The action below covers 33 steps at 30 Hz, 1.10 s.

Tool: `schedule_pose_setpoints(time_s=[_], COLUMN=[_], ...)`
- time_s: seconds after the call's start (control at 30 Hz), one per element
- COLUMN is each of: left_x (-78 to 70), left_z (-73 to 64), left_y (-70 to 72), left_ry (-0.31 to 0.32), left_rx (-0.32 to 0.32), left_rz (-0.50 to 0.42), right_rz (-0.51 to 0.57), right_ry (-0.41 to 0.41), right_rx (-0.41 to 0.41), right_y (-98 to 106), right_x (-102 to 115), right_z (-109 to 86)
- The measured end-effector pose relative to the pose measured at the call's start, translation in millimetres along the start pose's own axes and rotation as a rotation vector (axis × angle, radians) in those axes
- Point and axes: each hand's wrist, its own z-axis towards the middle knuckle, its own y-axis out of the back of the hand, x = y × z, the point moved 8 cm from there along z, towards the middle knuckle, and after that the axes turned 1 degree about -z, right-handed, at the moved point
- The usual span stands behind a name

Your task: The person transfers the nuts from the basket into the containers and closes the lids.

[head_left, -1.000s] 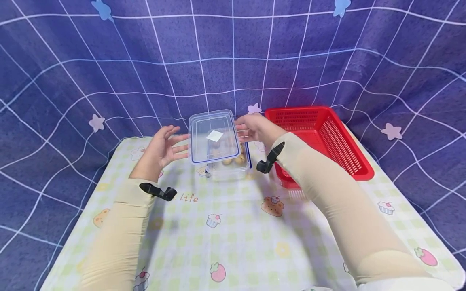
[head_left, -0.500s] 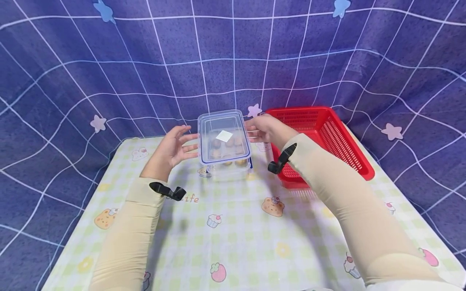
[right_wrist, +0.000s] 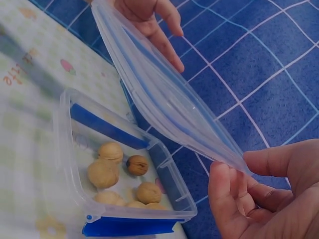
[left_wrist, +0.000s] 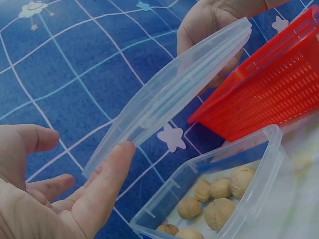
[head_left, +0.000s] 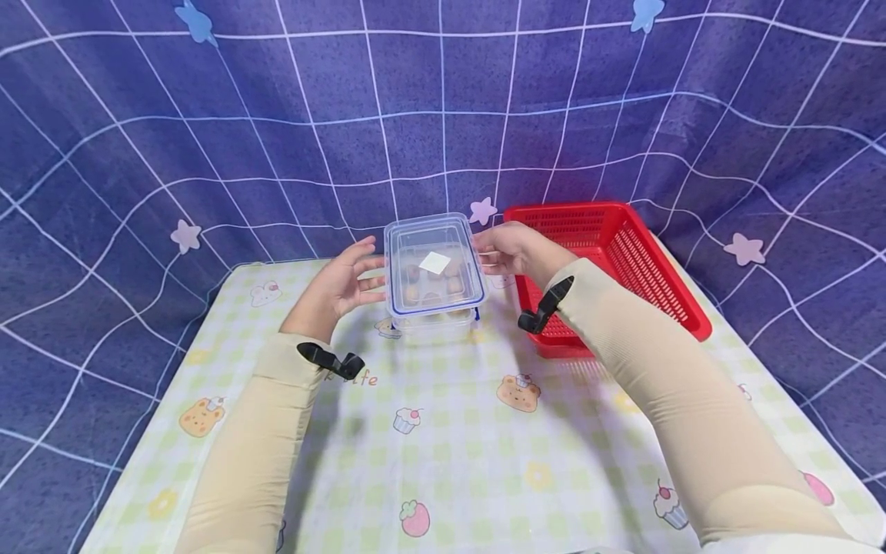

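Note:
A clear plastic lid [head_left: 415, 242] with a blue seal and a white label hangs tilted above a clear food container [head_left: 434, 332]. Several walnuts [right_wrist: 103, 173] lie inside the container, as the right wrist view shows. Blue latches [right_wrist: 127, 226] fold down along its sides. My left hand [head_left: 341, 286] supports the lid's left edge on nearly straight fingers; its thumb stands apart from the lid in the left wrist view. At the opposite edge, my right hand [head_left: 514, 248] pinches the lid between thumb and fingers.
A red perforated plastic basket [head_left: 681, 315] stands right of the container, close behind my right forearm. A checked, printed tablecloth [head_left: 443, 454] covers the table. Behind the table hangs a blue curtain [head_left: 415, 92] with a grid pattern.
Both hands have carried the lid to the right and slightly lower, so that it now lies over the container in the head view. The container and basket have not moved.

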Motion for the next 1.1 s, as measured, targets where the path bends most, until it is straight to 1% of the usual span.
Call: schedule_pose_setpoints(time_s=[0.23, 0.33, 0.43, 0.6, 0.77, 0.9, 1.1], left_x=[4.9, 6.4, 8.4, 12.8, 14.5, 14.3, 9.3], left_z=[7.4, 9.5, 11.3, 15.2, 16.8, 17.0, 16.9], left_y=[-8.2, -12.6, -15.1, -15.0, -13.5, -13.9, -12.6], left_ry=[0.032, 0.036, 0.045, 0.071, 0.084, 0.080, 0.031], left_rx=[-0.022, -0.016, 0.000, 0.019, 0.024, 0.036, 0.029], left_rz=[0.063, 0.085, 0.084, 0.079, 0.086, 0.084, 0.060], right_rz=[-0.010, -0.020, -0.029, -0.037, -0.043, -0.046, -0.005], right_ry=[0.036, 0.047, 0.055, 0.058, 0.063, 0.060, 0.040], right_rx=[0.006, 0.006, -0.002, -0.011, -0.014, -0.026, -0.035], right_y=[5, 6, 8, 11, 10, 11, 15], right_x=[0, 0, 0, 1, 2, 3, 5], right_z=[1.2, 0.2, -1.8, -4.0, -4.4, -2.0, 3.3])
